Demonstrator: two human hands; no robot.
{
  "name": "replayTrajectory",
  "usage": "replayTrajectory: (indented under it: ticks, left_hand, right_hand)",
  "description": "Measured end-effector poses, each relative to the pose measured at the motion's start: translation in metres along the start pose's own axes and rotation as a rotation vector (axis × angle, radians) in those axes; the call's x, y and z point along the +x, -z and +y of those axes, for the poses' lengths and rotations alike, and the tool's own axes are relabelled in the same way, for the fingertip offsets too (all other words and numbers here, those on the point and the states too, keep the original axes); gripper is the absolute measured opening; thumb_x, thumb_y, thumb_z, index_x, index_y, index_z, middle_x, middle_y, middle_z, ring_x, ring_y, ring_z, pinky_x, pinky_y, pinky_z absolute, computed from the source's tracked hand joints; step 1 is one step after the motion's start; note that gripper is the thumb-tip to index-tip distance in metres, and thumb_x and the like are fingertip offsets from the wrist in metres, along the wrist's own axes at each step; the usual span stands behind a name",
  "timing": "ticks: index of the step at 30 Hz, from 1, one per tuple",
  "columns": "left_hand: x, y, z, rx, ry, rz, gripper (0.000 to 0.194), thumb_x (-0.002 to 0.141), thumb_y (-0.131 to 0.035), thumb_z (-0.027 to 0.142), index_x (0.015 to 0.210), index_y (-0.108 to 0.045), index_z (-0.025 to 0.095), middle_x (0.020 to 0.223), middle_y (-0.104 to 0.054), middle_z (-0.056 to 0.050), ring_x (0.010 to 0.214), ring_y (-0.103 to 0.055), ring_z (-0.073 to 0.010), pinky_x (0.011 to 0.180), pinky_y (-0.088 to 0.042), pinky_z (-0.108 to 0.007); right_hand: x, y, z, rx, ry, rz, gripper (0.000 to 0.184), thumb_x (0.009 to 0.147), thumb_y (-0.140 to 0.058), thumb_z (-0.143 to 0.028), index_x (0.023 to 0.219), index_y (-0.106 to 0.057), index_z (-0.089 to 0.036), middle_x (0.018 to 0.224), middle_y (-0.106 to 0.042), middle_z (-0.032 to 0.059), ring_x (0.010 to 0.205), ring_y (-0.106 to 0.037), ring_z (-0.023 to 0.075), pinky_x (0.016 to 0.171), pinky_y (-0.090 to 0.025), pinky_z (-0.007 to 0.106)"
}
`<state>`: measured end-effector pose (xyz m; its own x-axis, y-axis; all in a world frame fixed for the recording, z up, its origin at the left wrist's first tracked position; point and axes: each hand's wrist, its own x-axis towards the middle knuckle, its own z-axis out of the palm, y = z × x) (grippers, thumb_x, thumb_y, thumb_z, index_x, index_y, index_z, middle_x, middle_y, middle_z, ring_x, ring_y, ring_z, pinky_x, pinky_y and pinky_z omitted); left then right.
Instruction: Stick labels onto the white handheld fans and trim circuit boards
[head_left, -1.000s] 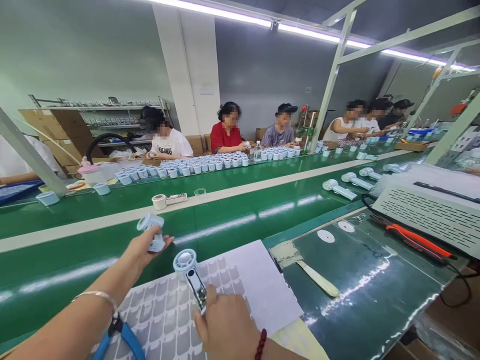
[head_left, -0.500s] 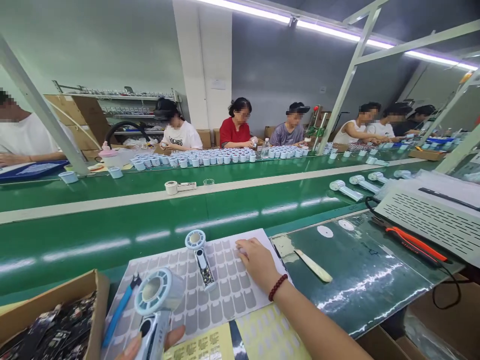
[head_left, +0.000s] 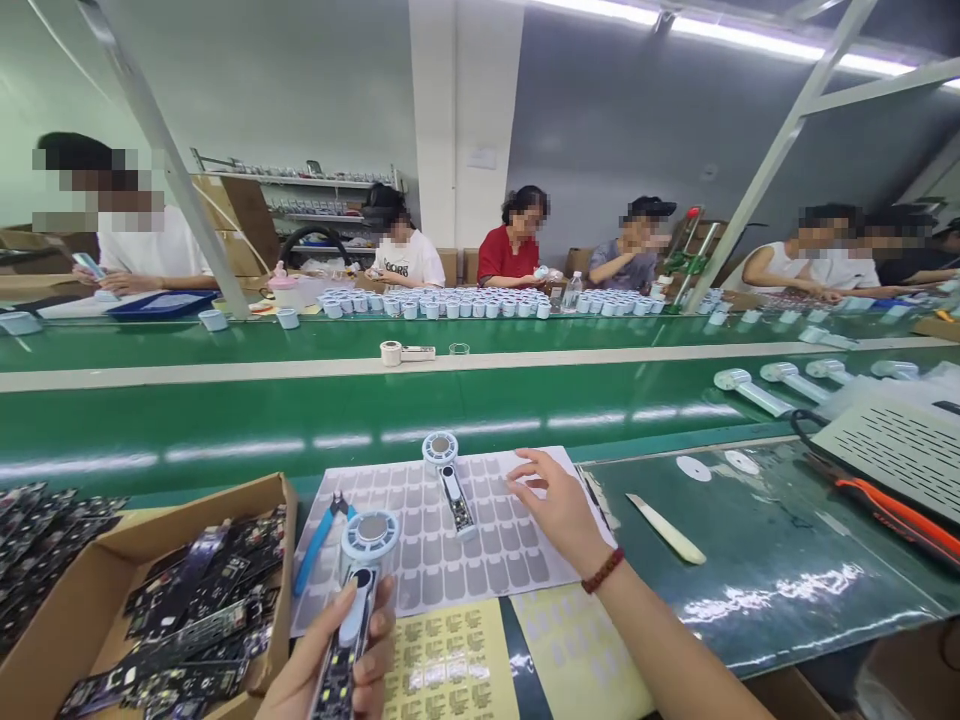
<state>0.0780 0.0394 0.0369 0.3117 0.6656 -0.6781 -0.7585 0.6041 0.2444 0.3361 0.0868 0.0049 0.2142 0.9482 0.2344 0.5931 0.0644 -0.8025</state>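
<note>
My left hand [head_left: 324, 640] is wrapped round the handle of a light-blue handheld fan [head_left: 370, 537], its round head up and a circuit board with small lights exposed in the handle. A second handheld fan [head_left: 456, 500], also with its board showing, lies on a white sheet of grey stickers [head_left: 424, 590]. Over the right part of that sheet is my right hand [head_left: 559, 505], its fingers bent and apart, with nothing visible between them. Blue-handled cutters [head_left: 315, 548] lie on the sheet's left side, close to the held fan.
A cardboard box [head_left: 82, 590] of circuit boards stands at left. Yellow label sheets [head_left: 450, 665] lie in front. A pale blade-shaped tool [head_left: 667, 528], orange-handled pliers [head_left: 896, 515] and a slotted metal box [head_left: 900, 450] are at right. Several people sit beyond the green conveyor [head_left: 300, 425].
The view has swung left, bringing more of the circuit boards into sight. The held fan now shows its open handle and board. My right fingers have spread slightly above the sticker sheet.
</note>
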Motion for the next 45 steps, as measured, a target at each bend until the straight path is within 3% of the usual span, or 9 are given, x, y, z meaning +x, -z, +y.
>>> replayTrajectory:
  ticks: [2, 4, 7, 10, 16, 30, 39, 42, 45]
  left_hand:
    - [-0.007, -0.014, -0.002, -0.048, 0.007, -0.003, 0.021, 0.101, -0.041, 0.021, 0.102, -0.059, 0.011, 0.063, -0.051, 0.002, 0.038, -0.049, -0.0060, 0.033, -0.045, -0.014]
    - [-0.009, -0.022, -0.003, -0.081, 0.010, 0.018, 0.020, 0.101, -0.043, 0.023, 0.097, -0.059, 0.010, 0.067, -0.054, 0.001, 0.041, -0.053, -0.0056, 0.037, -0.049, -0.014]
    - [-0.004, -0.029, -0.008, -0.069, -0.041, 0.120, 0.018, 0.099, -0.045, 0.020, 0.092, -0.059, 0.010, 0.070, -0.057, -0.002, 0.042, -0.056, -0.0070, 0.040, -0.053, -0.017]
    - [0.001, -0.032, -0.013, -0.043, -0.130, 0.163, 0.015, 0.098, -0.048, 0.015, 0.088, -0.059, 0.012, 0.069, -0.059, -0.003, 0.043, -0.059, -0.0085, 0.040, -0.053, -0.017]
    - [0.002, -0.035, -0.017, -0.023, -0.164, 0.158, 0.017, 0.097, -0.050, 0.016, 0.083, -0.059, 0.013, 0.064, -0.058, -0.002, 0.043, -0.056, -0.0088, 0.039, -0.052, -0.017]
    - [-0.002, -0.040, -0.020, -0.003, -0.159, 0.096, 0.033, 0.099, -0.045, 0.022, 0.066, -0.051, 0.018, 0.060, -0.048, 0.000, 0.049, -0.051, -0.0089, 0.044, -0.053, -0.019]
    - [-0.002, -0.044, -0.023, -0.058, -0.171, 0.169, 0.029, 0.098, -0.048, 0.021, 0.070, -0.055, 0.018, 0.061, -0.052, 0.000, 0.047, -0.055, -0.0094, 0.044, -0.054, -0.018]
    - [-0.010, -0.050, -0.027, -0.012, -0.165, 0.195, 0.026, 0.097, -0.049, 0.016, 0.072, -0.057, 0.020, 0.061, -0.054, -0.001, 0.044, -0.056, -0.0089, 0.041, -0.052, -0.015]
    - [-0.017, -0.052, -0.028, -0.007, -0.131, 0.200, 0.018, 0.095, -0.049, 0.011, 0.083, -0.060, 0.020, 0.064, -0.056, 0.000, 0.043, -0.056, -0.0069, 0.041, -0.051, -0.011]
  right_hand:
    - [-0.022, 0.001, -0.027, 0.120, -0.002, -0.003, 0.040, 0.087, -0.062, -0.031, 0.125, -0.056, -0.022, 0.109, -0.074, 0.0055, 0.099, -0.070, 0.0203, 0.090, -0.057, 0.037]
    - [-0.049, -0.001, -0.057, 0.430, -0.116, -0.080, 0.049, 0.079, -0.071, -0.035, 0.125, -0.057, -0.023, 0.100, -0.075, 0.0034, 0.086, -0.073, 0.0220, 0.079, -0.060, 0.038]
    - [-0.083, -0.010, -0.093, 0.717, -0.266, -0.204, 0.049, 0.070, -0.080, -0.029, 0.115, -0.063, -0.023, 0.078, -0.075, 0.0010, 0.107, -0.071, 0.0279, 0.077, -0.059, 0.035]
    - [-0.098, -0.024, -0.110, 0.835, -0.317, -0.248, 0.043, 0.064, -0.081, -0.020, 0.104, -0.066, -0.023, 0.073, -0.077, 0.0002, 0.114, -0.069, 0.0290, 0.087, -0.059, 0.037]
    - [-0.096, -0.041, -0.110, 0.859, -0.329, -0.230, 0.038, 0.063, -0.079, -0.018, 0.099, -0.066, -0.023, 0.073, -0.078, -0.0002, 0.113, -0.070, 0.0293, 0.089, -0.059, 0.038]
    - [-0.095, -0.045, -0.115, 0.849, -0.310, -0.191, 0.032, 0.065, -0.080, -0.021, 0.092, -0.063, -0.024, 0.069, -0.074, -0.0022, 0.106, -0.073, 0.0276, 0.079, -0.061, 0.032]
    - [-0.099, -0.042, -0.118, 0.731, -0.247, -0.181, 0.027, 0.070, -0.075, -0.017, 0.094, -0.065, -0.025, 0.073, -0.076, -0.0048, 0.077, -0.075, 0.0192, 0.080, -0.060, 0.030]
    - [-0.107, -0.046, -0.118, 0.563, -0.070, -0.076, 0.037, 0.073, -0.077, -0.016, 0.106, -0.066, -0.029, 0.082, -0.076, -0.0028, 0.089, -0.074, 0.0219, 0.080, -0.059, 0.031]
    - [-0.110, -0.049, -0.112, 0.410, -0.002, 0.036, 0.063, 0.066, -0.088, -0.026, 0.122, -0.061, -0.031, 0.114, -0.072, 0.0047, 0.102, -0.071, 0.0272, 0.075, -0.059, 0.034]
